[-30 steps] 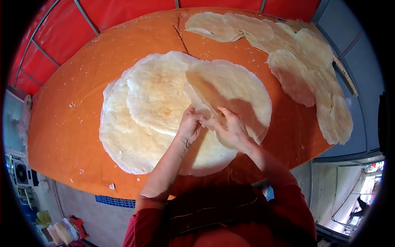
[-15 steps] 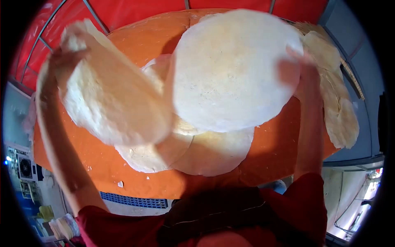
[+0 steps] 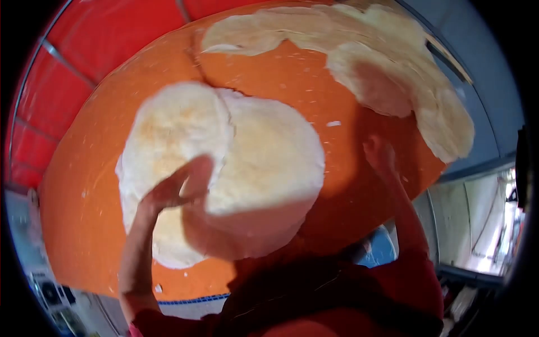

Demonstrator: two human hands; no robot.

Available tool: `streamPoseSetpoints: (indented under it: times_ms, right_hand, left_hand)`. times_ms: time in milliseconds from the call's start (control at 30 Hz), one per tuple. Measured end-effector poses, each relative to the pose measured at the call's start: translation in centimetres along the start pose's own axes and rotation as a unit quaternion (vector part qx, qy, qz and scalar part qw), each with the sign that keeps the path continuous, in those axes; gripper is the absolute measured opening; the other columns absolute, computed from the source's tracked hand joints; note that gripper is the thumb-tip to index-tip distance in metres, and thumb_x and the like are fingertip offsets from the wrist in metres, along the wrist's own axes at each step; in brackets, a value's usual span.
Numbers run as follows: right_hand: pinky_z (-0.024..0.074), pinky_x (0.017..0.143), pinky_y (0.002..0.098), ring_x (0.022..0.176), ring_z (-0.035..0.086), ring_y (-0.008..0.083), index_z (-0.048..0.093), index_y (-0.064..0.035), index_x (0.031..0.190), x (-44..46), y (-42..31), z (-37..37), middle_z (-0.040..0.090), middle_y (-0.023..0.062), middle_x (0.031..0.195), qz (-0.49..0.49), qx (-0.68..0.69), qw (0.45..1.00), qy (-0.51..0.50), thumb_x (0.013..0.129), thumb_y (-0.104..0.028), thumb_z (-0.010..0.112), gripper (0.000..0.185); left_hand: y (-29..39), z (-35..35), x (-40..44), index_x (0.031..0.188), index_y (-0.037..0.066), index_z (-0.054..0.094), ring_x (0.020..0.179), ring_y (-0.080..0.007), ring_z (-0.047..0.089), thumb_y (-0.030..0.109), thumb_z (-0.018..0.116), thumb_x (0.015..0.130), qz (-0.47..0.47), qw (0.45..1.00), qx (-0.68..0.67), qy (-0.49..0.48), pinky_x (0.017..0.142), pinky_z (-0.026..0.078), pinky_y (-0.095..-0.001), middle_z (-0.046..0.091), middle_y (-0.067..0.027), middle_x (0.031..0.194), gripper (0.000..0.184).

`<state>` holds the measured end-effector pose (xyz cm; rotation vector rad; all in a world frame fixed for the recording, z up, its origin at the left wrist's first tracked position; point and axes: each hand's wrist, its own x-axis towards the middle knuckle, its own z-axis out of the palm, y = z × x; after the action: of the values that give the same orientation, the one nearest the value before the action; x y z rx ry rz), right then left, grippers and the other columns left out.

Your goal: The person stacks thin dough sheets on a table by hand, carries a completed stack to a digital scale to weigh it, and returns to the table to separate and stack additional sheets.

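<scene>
Large round flatbreads, pale with light brown patches, lie overlapping in a pile on the orange tabletop. One flatbread (image 3: 174,123) is on top at the left, and a wider flatbread (image 3: 269,146) spreads to its right. My left hand (image 3: 185,182) is over the pile by the edge of the left bread, fingers stretched out and thumb apart, gripping nothing. Whether its fingertips touch the bread I cannot tell. Right of the pile, above bare tabletop, my right hand (image 3: 380,153) has its fingers curled in, with no bread in it.
More flatbreads (image 3: 314,28) overlap in a row along the far and right edge of the orange table (image 3: 90,213). A small bread scrap (image 3: 333,123) lies near the middle. Red padded panels (image 3: 112,39) stand behind. A blue container (image 3: 379,250) is below the near edge.
Both hands held a raised flatbread earlier; now both have let go and the breads lie on the pile and far row. My hands have come lower and the view has shifted.
</scene>
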<state>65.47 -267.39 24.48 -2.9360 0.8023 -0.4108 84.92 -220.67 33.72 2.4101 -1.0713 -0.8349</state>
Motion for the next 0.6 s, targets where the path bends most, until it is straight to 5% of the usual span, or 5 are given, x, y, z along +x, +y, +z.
streamPoseSetpoints:
  times_ms: [233,333,500,533,600]
  right_hand:
    - [0.0379,0.075,0.0454,0.091,0.049,0.0293,0.047,-0.0037,0.097,11.0,6.5,7.8,0.054,0.0141,0.094,-0.14,-0.208,0.929,0.271,0.074,-0.01,0.05,0.024]
    - [0.0378,0.074,0.0451,0.087,0.051,0.0293,0.051,-0.0045,0.09,14.3,9.0,7.3,0.055,0.0145,0.09,-0.093,-0.189,0.969,0.129,0.075,-0.006,0.048,0.016]
    - [0.0388,0.052,0.0385,0.052,0.045,0.0238,0.05,-0.0065,0.066,17.2,8.7,4.6,0.049,0.0091,0.058,-0.192,0.095,0.976,0.037,0.073,-0.008,0.05,0.008]
    - [0.0369,0.048,0.0368,0.05,0.043,0.0233,0.046,-0.0071,0.062,16.4,7.8,5.6,0.045,0.008,0.054,-0.306,-0.061,0.939,0.142,0.073,-0.008,0.049,0.012]
    - [0.0362,0.042,0.0401,0.043,0.046,0.0275,0.042,-0.006,0.048,10.2,1.5,-0.1,0.043,0.0137,0.044,-0.475,0.023,0.843,0.251,0.069,-0.007,0.047,0.022]
  left_hand:
    - [3.9,4.4,-2.2,0.121,-0.003,0.04,0.111,-0.0309,0.046,0.011,0.074,0.063,-0.082,0.973,-0.02,0.213,0.093,0.037,-0.0343,0.047,-0.0205,0.119,0.069]
    - [6.4,5.1,-3.1,0.117,-0.004,0.044,0.106,-0.0265,0.05,0.009,0.074,0.063,-0.106,0.973,-0.028,0.205,0.089,0.04,-0.034,0.053,-0.0179,0.112,0.063]
    - [10.4,5.7,-0.5,0.12,0.0,0.042,0.103,-0.0237,0.052,0.006,0.069,0.071,-0.084,0.92,-0.319,0.211,0.085,0.045,-0.0361,0.051,-0.0121,0.116,0.057]
    - [11.0,6.5,0.8,0.121,0.0,0.041,0.103,-0.0231,0.052,0.004,0.067,0.072,-0.058,0.887,-0.417,0.189,0.084,0.045,-0.0351,0.051,-0.0115,0.116,0.056]
    - [12.7,8.7,4.7,0.125,-0.001,0.033,0.105,-0.0257,0.049,0.001,0.064,0.074,0.002,0.835,-0.541,0.101,0.085,0.046,-0.0341,0.046,-0.0167,0.119,0.06]
